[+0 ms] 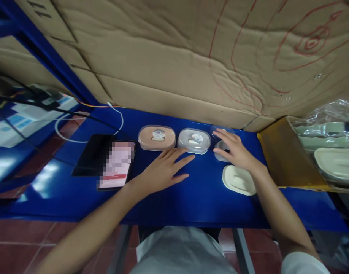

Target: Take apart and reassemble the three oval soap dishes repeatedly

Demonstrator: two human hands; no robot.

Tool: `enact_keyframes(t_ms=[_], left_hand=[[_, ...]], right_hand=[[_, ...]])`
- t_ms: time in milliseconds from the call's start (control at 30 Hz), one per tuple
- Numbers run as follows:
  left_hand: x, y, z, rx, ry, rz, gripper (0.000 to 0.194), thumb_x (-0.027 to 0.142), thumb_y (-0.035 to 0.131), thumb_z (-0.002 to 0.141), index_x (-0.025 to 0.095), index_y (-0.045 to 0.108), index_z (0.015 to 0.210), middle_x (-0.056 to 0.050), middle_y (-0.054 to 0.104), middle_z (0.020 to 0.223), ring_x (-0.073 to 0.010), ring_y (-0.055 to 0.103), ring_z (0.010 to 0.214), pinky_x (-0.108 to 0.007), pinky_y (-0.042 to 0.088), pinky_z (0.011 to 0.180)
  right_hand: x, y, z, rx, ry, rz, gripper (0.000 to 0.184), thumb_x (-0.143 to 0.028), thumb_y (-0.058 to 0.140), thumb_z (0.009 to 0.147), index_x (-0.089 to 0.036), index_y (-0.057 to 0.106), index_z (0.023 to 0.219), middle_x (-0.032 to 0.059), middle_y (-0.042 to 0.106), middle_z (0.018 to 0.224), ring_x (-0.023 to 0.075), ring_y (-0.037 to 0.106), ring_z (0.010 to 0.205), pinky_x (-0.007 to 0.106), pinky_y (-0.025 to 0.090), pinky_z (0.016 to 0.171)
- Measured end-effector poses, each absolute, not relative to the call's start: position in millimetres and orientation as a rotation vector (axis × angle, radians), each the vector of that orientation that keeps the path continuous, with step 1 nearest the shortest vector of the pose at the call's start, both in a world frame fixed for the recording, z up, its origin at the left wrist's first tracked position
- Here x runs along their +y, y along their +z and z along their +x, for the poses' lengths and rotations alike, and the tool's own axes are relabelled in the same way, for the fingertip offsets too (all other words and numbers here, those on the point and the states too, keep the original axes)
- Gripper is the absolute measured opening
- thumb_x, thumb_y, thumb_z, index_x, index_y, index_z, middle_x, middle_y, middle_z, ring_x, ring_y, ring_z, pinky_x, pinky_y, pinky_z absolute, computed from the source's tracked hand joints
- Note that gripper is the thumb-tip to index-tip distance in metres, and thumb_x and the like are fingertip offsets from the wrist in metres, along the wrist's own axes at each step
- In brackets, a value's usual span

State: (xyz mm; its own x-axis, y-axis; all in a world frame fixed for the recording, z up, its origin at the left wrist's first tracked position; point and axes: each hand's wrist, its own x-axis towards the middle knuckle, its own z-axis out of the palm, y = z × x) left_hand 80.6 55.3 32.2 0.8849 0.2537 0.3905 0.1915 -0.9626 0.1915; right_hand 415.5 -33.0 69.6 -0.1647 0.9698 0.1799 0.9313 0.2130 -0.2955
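My left hand [165, 169] is spread over the blue table, its fingertips near the front edges of two oval lidded boxes. One box [146, 142] is peach with a round label, and the other box [186, 140] is pale grey with a similar label. At the right, my right hand [235, 150] has its fingers apart above a small clear container [219, 155], partly hidden by the hand; whether they touch I cannot tell. A clear round piece [217, 128] lies behind its fingertips. Below the right wrist is a cream oval lid [237, 180].
A phone [116, 167] with a lit screen and a dark flat object [90, 156] lie at left. White cables [59, 131] and a white power strip [46, 116] sit farther left. An open carton [288, 163] of cream and green containers stands right; cardboard [163, 57] walls the back.
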Motion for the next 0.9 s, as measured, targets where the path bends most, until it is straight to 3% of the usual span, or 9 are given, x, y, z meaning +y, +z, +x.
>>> enact_keyframes(t_ms=[100, 200, 333, 467, 600, 800, 900], left_hand=[[54, 34, 79, 0.317, 0.634, 2.915, 0.049, 0.034, 0.062, 0.109, 0.018, 0.053, 0.154, -0.019, 0.059, 0.152, -0.0384, 0.059, 0.140, -0.060, 0.050, 0.117], [47, 34, 85, 0.285, 0.645, 2.866, 0.042, 0.032, 0.058, 0.110, 0.019, 0.058, 0.150, -0.016, 0.062, 0.149, -0.0341, 0.063, 0.135, -0.055, 0.052, 0.115], [20, 36, 116, 0.102, 0.519, 2.874, 0.039, 0.034, 0.064, 0.108, 0.022, 0.063, 0.145, -0.013, 0.065, 0.147, -0.0299, 0.065, 0.129, -0.047, 0.053, 0.109], [-7, 34, 159, -0.212, 0.466, 2.939, 0.042, 0.042, 0.073, 0.103, 0.023, 0.067, 0.139, -0.013, 0.065, 0.149, -0.0323, 0.060, 0.138, -0.048, 0.047, 0.112], [-13, 20, 181, -0.339, 0.524, 2.949, 0.044, 0.054, 0.070, 0.103, 0.023, 0.071, 0.134, -0.012, 0.068, 0.146, -0.0322, 0.059, 0.140, -0.049, 0.041, 0.116], [-6, 21, 171, -0.309, 0.466, 2.991, 0.051, 0.061, 0.064, 0.105, 0.022, 0.067, 0.138, -0.011, 0.071, 0.139, -0.0310, 0.062, 0.133, -0.054, 0.038, 0.120], [1, 29, 157, -0.319, 0.464, 3.100, 0.034, 0.049, 0.072, 0.103, 0.021, 0.071, 0.123, -0.007, 0.075, 0.117, -0.0273, 0.067, 0.115, -0.053, 0.040, 0.118]], right_hand=[[-63, 65, 450, -1.989, 0.177, -1.842, 0.046, -0.055, 0.057, 0.108, -0.032, 0.064, 0.147, 0.0111, 0.064, 0.157, 0.0326, 0.057, 0.148, 0.058, 0.043, 0.124], [-83, 52, 478, -1.866, 0.164, -1.923, 0.043, -0.056, 0.059, 0.106, -0.030, 0.071, 0.138, 0.0119, 0.068, 0.150, 0.0343, 0.061, 0.143, 0.060, 0.045, 0.122], [-90, 37, 489, -1.875, 0.278, -2.006, 0.057, -0.063, 0.063, 0.101, -0.034, 0.062, 0.150, 0.0121, 0.057, 0.163, 0.0368, 0.052, 0.152, 0.064, 0.040, 0.125], [-89, 30, 482, -1.905, 0.345, -1.968, 0.077, -0.068, 0.067, 0.096, -0.034, 0.046, 0.163, 0.0138, 0.047, 0.170, 0.0366, 0.042, 0.160, 0.063, 0.036, 0.127], [-91, 28, 478, -1.972, 0.355, -1.949, 0.091, -0.068, 0.070, 0.095, -0.034, 0.031, 0.170, 0.0142, 0.040, 0.174, 0.0364, 0.034, 0.164, 0.064, 0.033, 0.128], [-95, 37, 471, -1.998, 0.319, -1.926, 0.085, -0.063, 0.071, 0.096, -0.035, 0.034, 0.167, 0.0131, 0.044, 0.171, 0.0380, 0.039, 0.160, 0.064, 0.034, 0.127], [-94, 42, 465, -1.996, 0.301, -1.882, 0.082, -0.061, 0.071, 0.096, -0.034, 0.037, 0.166, 0.0130, 0.049, 0.168, 0.0390, 0.045, 0.156, 0.064, 0.038, 0.125]])
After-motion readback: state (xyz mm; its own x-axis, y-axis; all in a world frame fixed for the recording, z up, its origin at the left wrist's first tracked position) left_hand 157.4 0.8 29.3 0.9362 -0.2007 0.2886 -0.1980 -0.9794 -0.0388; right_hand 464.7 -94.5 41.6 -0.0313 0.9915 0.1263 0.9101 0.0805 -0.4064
